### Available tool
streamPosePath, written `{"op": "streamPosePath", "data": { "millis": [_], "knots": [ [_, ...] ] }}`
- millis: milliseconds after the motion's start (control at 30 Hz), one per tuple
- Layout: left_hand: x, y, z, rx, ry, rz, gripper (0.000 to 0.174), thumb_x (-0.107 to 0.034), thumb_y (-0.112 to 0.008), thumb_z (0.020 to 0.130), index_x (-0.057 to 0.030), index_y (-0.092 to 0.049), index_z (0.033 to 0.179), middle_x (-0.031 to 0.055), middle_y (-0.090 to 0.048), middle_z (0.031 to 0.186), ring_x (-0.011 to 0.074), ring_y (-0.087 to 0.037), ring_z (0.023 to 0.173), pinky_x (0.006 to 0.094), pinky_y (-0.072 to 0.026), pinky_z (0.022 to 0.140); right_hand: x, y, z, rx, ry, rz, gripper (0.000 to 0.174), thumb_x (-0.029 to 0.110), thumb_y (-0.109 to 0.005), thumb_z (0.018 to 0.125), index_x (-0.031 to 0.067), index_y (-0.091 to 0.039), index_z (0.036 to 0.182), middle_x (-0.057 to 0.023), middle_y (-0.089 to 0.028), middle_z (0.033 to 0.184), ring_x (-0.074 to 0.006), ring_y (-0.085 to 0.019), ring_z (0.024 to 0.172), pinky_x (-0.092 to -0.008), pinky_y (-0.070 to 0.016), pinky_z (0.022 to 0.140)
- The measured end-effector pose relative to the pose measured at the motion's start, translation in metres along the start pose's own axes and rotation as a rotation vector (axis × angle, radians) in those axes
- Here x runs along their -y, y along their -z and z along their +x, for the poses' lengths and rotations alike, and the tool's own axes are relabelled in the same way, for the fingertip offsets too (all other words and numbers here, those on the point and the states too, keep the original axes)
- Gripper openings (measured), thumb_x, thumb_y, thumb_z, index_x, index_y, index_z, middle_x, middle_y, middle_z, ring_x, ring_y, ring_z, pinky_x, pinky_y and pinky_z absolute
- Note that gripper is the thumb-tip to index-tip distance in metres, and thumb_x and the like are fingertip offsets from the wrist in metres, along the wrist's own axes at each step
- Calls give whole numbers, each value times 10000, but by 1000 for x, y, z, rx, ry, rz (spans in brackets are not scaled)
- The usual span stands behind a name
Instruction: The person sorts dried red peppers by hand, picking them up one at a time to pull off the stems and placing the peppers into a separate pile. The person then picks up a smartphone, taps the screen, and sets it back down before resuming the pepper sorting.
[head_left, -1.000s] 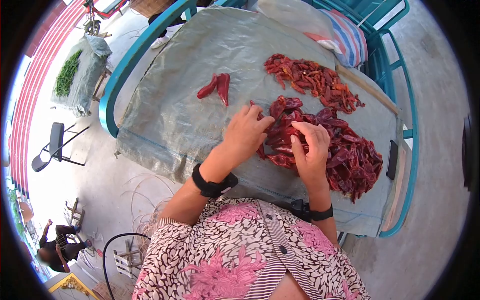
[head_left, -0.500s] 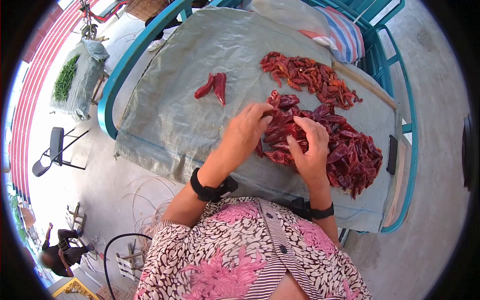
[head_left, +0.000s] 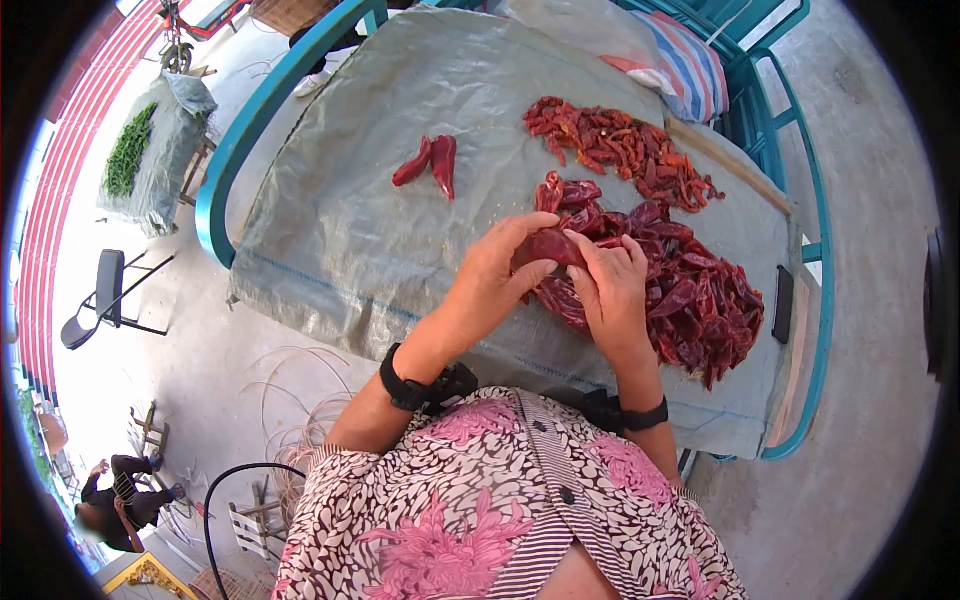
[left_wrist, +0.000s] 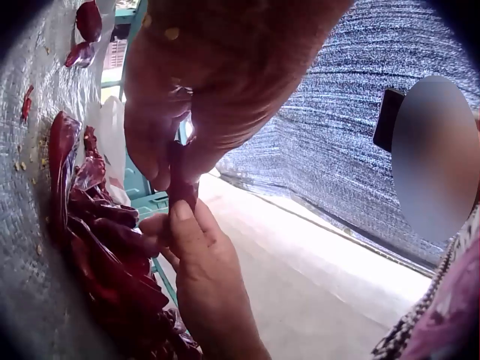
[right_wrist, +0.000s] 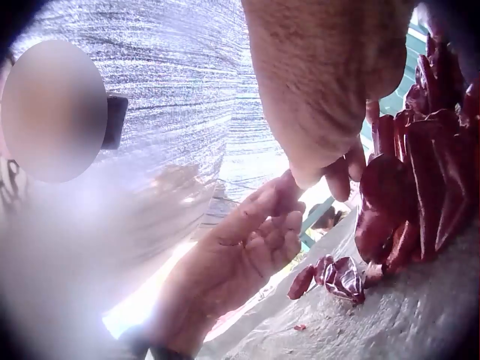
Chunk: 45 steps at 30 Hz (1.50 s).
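Observation:
One dark red dried pepper [head_left: 548,249] is held between both hands above the pile, in the head view. The left hand [head_left: 490,272] grips its left end with thumb and fingers, and the right hand [head_left: 614,300] pinches its right end. In the left wrist view the pepper [left_wrist: 182,176] spans the gap between the left hand [left_wrist: 217,67] and the right hand [left_wrist: 214,277]. Under and right of the hands lies a heap of large dried peppers [head_left: 705,315]. Two separate peppers [head_left: 443,167] rest on the grey-green sheet [head_left: 350,200], up and to the left.
A pile of smaller, shrivelled red peppers [head_left: 630,150] lies beyond the heap. A dark flat object [head_left: 783,305] is at the sheet's right edge. Teal metal rails [head_left: 222,180] border the surface. Striped bag [head_left: 690,70] at the back; folding chair [head_left: 110,290] and a seated person at left.
The hands have come together with a pepper between them, lifted over the heap. Half a second ago they were apart, the left hand's fingers at the heap's left side.

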<state>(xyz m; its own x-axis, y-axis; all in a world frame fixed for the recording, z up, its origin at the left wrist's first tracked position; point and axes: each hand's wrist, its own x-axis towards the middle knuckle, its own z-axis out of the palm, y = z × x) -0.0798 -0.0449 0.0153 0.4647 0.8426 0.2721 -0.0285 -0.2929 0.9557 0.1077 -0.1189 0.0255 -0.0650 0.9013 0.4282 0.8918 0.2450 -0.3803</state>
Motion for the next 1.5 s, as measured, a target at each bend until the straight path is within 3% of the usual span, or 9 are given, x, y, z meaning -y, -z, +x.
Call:
{"op": "streamPosePath", "data": {
  "millis": [133,333,567,667,767,1067,1267,1367,1500],
  "knots": [
    [4,12,0,-17,215,37,348,-90,-755,944,-49,-627,1265,58,-711,960,118,-656,844,283,-540,749,1,-4,0,-55,27,-13,357,162,-702,945,111,-669,1296,-40,-730,988,-238,-653,937,-494,-339,1130],
    [14,37,7,-361,173,331,301,-129,-781,929,-36,-620,1166,65,-709,859,124,-636,761,295,-524,705,9,-15,4,-66,-32,26,387,134,-763,869,127,-666,1244,20,-703,900,-201,-650,883,-503,-332,1143],
    [31,41,10,-648,-31,700,354,-88,-743,919,-47,-634,1254,120,-660,1124,235,-641,790,345,-533,755,23,-33,9,200,88,-158,555,279,-833,797,142,-636,1297,-32,-702,1030,-241,-602,1088,-590,-236,1201],
    [42,50,6,-425,-152,743,420,-84,-746,907,-69,-635,1312,98,-644,1117,215,-635,828,328,-534,758,27,-38,13,209,72,-211,534,230,-805,808,132,-621,1300,-35,-708,1014,-247,-607,1054,-599,-248,1189],
    [39,43,1,-146,128,367,413,-128,-745,927,-77,-643,1323,96,-654,1125,195,-633,826,316,-533,756,23,-45,14,148,9,-225,505,165,-770,818,129,-620,1299,-29,-713,986,-244,-620,1019,-590,-269,1176],
    [26,25,23,-3,152,-10,338,-276,-650,1045,-24,-662,1270,55,-695,989,112,-642,804,278,-506,694,14,-32,21,-32,-27,-23,411,134,-739,858,139,-650,1259,-17,-713,966,-237,-638,1001,-541,-316,1143],
    [34,20,57,-69,168,-13,280,-248,-626,1056,-33,-686,1225,54,-668,900,106,-597,662,272,-489,666,-12,-19,39,-72,-79,-234,404,239,-748,899,154,-643,1280,-52,-711,1102,-277,-599,1124,-545,-299,1149],
    [62,18,69,-204,-27,354,250,-216,-637,1039,-39,-709,1201,91,-649,932,167,-617,716,305,-504,710,-20,-22,48,-35,-95,-315,435,248,-756,892,155,-630,1298,-56,-716,1128,-278,-599,1150,-564,-290,1149],
    [68,21,70,-372,-69,510,252,-184,-664,1004,-57,-722,1213,127,-621,1031,256,-631,862,362,-514,794,-22,-32,56,53,-113,-381,464,263,-764,885,155,-614,1310,-56,-723,1138,-281,-601,1163,-585,-272,1157]
  ]
}}
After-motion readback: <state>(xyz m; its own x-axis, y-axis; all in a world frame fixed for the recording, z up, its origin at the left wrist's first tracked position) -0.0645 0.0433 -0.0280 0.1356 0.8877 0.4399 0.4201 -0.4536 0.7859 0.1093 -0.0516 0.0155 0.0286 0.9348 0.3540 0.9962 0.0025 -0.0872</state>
